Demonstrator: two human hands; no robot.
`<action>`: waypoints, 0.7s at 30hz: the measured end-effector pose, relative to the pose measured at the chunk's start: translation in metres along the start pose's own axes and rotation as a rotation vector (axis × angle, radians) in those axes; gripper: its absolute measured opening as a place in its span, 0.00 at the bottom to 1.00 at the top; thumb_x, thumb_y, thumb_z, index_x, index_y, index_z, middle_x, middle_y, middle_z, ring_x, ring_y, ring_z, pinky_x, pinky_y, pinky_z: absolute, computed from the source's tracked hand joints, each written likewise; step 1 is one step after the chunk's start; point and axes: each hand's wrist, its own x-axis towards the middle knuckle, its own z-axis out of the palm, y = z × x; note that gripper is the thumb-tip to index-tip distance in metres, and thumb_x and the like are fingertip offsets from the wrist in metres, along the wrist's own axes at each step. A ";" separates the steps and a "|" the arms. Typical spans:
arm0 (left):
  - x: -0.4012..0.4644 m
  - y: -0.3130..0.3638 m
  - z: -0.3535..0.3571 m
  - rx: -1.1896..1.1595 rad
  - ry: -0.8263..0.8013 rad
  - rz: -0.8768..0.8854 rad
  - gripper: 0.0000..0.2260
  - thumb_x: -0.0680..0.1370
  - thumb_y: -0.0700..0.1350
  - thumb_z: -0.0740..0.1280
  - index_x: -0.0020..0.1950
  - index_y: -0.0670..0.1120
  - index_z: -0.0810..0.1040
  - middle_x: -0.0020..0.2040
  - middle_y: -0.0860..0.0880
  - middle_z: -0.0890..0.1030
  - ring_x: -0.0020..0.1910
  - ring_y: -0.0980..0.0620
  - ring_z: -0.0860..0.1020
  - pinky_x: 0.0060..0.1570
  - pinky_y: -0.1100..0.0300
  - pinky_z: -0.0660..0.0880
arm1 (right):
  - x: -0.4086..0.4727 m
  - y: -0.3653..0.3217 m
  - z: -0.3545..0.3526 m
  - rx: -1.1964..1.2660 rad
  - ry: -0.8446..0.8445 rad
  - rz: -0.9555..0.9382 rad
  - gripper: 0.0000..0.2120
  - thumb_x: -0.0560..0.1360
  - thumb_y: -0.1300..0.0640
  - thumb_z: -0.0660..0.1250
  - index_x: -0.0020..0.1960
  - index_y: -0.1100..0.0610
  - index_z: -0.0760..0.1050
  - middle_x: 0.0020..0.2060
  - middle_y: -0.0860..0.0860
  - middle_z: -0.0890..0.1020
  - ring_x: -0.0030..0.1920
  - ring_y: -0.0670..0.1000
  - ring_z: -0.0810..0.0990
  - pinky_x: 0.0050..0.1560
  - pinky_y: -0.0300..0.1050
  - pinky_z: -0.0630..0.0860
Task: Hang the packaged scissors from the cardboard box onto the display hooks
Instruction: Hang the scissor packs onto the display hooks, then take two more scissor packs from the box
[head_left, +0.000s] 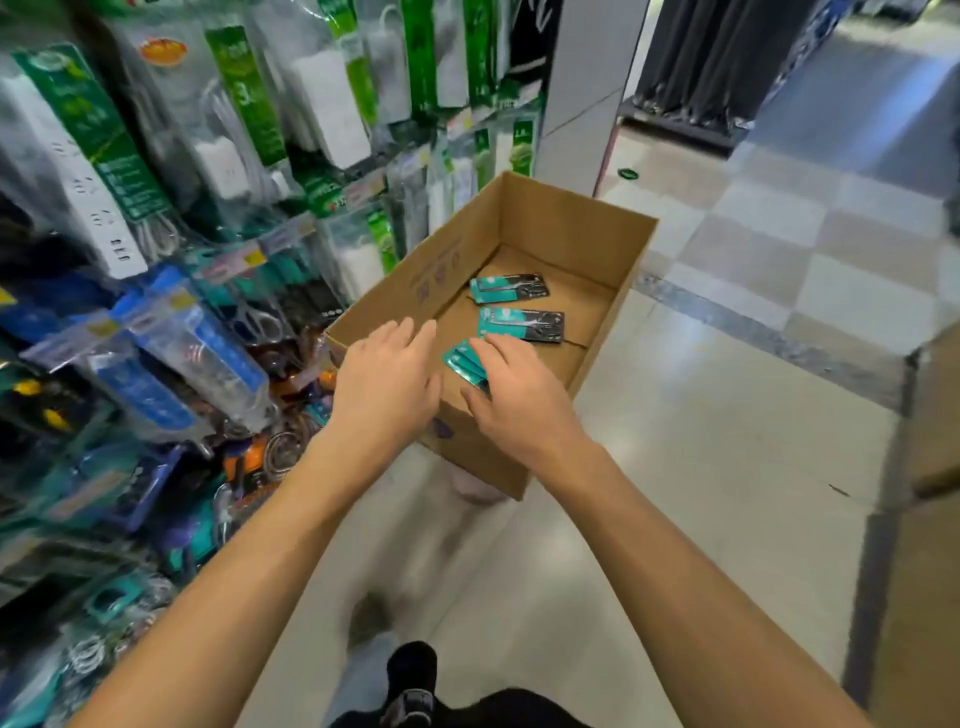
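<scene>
Right hand (511, 395) pinches a few scissors packs (466, 362), left hand (387, 376) spread empty; two packs remain in the cardboard box (571, 223), unhung.

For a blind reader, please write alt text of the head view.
A person's right hand grips teal scissors packs inside a cardboard box on the floor; the left hand hovers open beside it. Two more packs lie inside.

Both bare forearms extended forward; left hand (387, 376) flat with fingers straight, right hand (511, 387) just beside, fingers curled in a grip.
</scene>
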 end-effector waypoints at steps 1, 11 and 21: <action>0.004 0.009 0.002 0.004 -0.009 0.006 0.23 0.72 0.46 0.70 0.65 0.40 0.74 0.57 0.39 0.79 0.57 0.38 0.77 0.51 0.45 0.77 | -0.002 0.011 -0.002 -0.004 -0.018 0.009 0.27 0.74 0.52 0.68 0.70 0.61 0.69 0.67 0.58 0.74 0.68 0.58 0.71 0.71 0.49 0.65; 0.055 0.050 0.058 0.038 -0.077 0.013 0.26 0.76 0.51 0.66 0.72 0.44 0.67 0.67 0.42 0.74 0.67 0.42 0.72 0.59 0.48 0.74 | 0.015 0.093 0.003 0.024 -0.126 0.083 0.27 0.77 0.49 0.65 0.73 0.55 0.65 0.70 0.51 0.71 0.70 0.52 0.67 0.70 0.45 0.64; 0.143 0.075 0.137 0.020 -0.228 -0.173 0.30 0.67 0.52 0.77 0.66 0.44 0.77 0.61 0.42 0.81 0.60 0.43 0.79 0.56 0.49 0.77 | 0.090 0.191 0.012 0.040 -0.227 0.017 0.25 0.73 0.51 0.70 0.68 0.57 0.71 0.63 0.55 0.76 0.64 0.56 0.73 0.68 0.51 0.71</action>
